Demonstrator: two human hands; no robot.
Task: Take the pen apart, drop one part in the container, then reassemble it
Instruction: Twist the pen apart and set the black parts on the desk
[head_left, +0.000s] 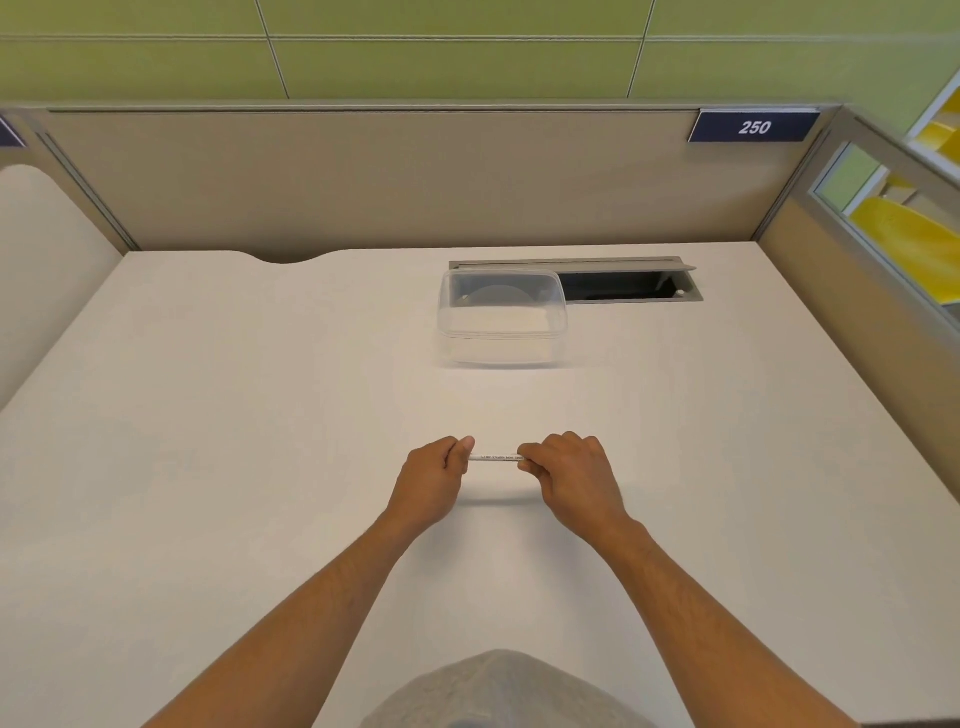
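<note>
Holding a slim white plastic pen (496, 458) level above the pale desk top (208, 415), left hand (434, 480) pinched on its nine o'clock end, right hand (571, 475) pinched on its three o'clock end. Standing well apart at twelve o'clock: clear rectangular plastic container (501, 325), touching an open grey cable hatch (631, 286).

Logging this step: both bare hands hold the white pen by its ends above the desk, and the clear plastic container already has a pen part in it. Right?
Not quite. The head view shows the clear plastic container empty. The rest stands: left hand and right hand grip the white pen by its ends above the white desk.
</note>
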